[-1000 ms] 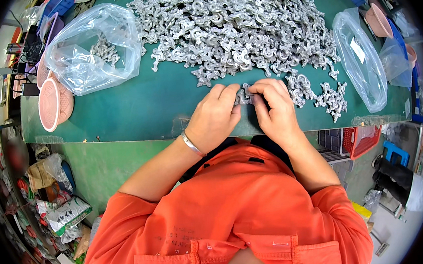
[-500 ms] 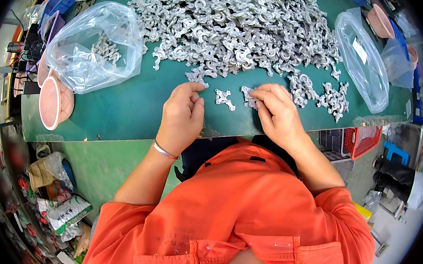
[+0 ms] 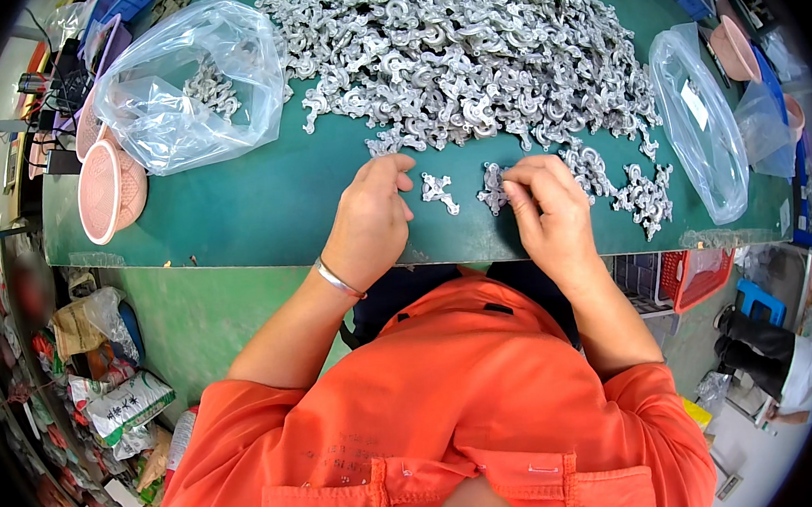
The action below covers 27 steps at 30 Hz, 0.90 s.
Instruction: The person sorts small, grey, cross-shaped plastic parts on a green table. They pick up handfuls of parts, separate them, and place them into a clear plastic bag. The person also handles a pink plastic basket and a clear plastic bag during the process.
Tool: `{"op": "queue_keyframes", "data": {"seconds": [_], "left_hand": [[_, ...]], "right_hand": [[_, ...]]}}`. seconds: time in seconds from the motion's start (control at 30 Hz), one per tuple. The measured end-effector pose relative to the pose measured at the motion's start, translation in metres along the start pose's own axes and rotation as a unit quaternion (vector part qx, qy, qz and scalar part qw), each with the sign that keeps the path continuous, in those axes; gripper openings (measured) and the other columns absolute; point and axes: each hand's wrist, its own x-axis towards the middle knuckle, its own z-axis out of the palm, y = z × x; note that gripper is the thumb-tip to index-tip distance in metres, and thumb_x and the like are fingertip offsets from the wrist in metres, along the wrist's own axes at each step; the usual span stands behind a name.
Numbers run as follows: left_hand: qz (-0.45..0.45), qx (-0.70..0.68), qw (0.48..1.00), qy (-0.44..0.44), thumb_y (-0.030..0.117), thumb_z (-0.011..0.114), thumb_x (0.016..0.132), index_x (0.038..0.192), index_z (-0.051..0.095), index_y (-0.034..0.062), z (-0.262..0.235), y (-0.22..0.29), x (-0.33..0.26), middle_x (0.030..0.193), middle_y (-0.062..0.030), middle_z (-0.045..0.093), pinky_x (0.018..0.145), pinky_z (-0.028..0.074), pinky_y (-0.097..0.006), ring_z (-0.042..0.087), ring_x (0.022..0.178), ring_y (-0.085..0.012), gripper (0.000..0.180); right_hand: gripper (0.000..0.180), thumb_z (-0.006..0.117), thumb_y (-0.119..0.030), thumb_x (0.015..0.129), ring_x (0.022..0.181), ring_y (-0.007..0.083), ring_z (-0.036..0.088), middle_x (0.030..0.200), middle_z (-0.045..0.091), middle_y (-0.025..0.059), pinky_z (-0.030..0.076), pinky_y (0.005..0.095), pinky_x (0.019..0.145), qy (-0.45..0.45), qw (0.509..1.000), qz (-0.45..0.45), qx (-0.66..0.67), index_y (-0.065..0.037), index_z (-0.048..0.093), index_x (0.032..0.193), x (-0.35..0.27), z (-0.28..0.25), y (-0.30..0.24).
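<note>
A small silvery metal casting (image 3: 493, 189) lies at the fingertips of my right hand (image 3: 552, 206), whose thumb and fingers close on its right edge. Just left of it, a separate casting (image 3: 439, 194) rests flat on the green table, between my two hands. My left hand (image 3: 370, 210) has its fingers curled in, close below a casting (image 3: 384, 144) at the near edge of the big pile. Whatever the left fingers may hold is hidden. To the right of my right hand lie small clusters of the same castings (image 3: 645, 198).
A large heap of grey castings (image 3: 467, 58) covers the far middle of the green table (image 3: 259, 208). At left stand a clear plastic bag (image 3: 254, 137) with castings inside and pink baskets (image 3: 99, 194). Another clear bag (image 3: 703, 149) lies at right. A red crate (image 3: 699, 278) is below the table's edge.
The view has shifted slightly. My left hand has drawn a little right from the pile's edge casting. My right fingers have shifted slightly right across their casting, which shows more.
</note>
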Motion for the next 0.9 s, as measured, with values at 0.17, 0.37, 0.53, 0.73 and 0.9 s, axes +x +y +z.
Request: {"op": "queue_keyframes", "data": {"seconds": [0.17,0.37,0.53,0.73,0.9], "left_hand": [[0.017,0.017,1.0,-0.005,-0.012,0.04,0.082,0.108,0.054,-0.0036,0.002,-0.002,0.001,0.088,-0.0128,0.058,0.057,0.048,-0.027,0.058,0.06,-0.0161,0.031],[0.017,0.012,1.0,-0.008,-0.012,0.041,0.083,0.109,0.054,-0.0036,0.0,-0.003,0.0,0.088,-0.0125,0.058,0.058,0.048,-0.027,0.059,0.06,-0.0161,0.03],[0.03,0.041,0.999,0.008,-0.006,0.053,0.082,0.107,0.055,-0.0027,0.002,-0.002,0.001,0.085,-0.0113,0.056,0.057,0.047,-0.027,0.057,0.058,-0.016,0.025],[0.108,0.146,0.983,0.009,0.005,0.071,0.075,0.092,0.055,0.0,0.015,0.01,0.002,0.08,-0.0092,0.054,0.055,0.045,-0.026,0.056,0.062,-0.0139,0.023],[-0.123,-0.318,0.94,0.026,0.002,0.069,0.078,0.094,0.052,0.0065,-0.01,0.014,0.009,0.078,-0.0035,0.058,0.054,0.047,-0.021,0.056,0.065,-0.0097,0.024]], "right_hand": [[0.026,0.071,-0.003,0.069,0.083,0.029,0.053,0.091,0.055,0.0102,0.046,0.0363,0.072,-0.052,0.996,-0.022,-0.074,-0.002,0.061,0.092,0.001,0.004,-0.006],[0.017,0.069,0.001,0.068,0.082,0.0279,0.053,0.088,0.056,0.009,0.045,0.0357,0.071,0.008,0.999,-0.036,-0.005,-0.003,0.06,0.082,-0.002,0.006,-0.003],[0.017,0.07,-0.001,0.07,0.081,0.0271,0.055,0.087,0.058,0.0092,0.046,0.0342,0.072,-0.073,0.997,-0.034,0.006,-0.003,0.062,0.085,-0.015,0.004,-0.009],[0.012,0.061,0.004,0.078,0.072,0.0234,0.059,0.085,0.06,0.0109,0.048,0.0302,0.062,0.039,0.996,0.075,0.034,-0.001,0.062,0.089,-0.013,-0.012,-0.002],[0.017,0.065,0.001,0.075,0.084,0.0292,0.059,0.093,0.058,0.0135,0.048,0.034,0.072,-0.046,0.997,0.045,0.046,-0.001,0.061,0.092,-0.018,-0.01,-0.008]]}}
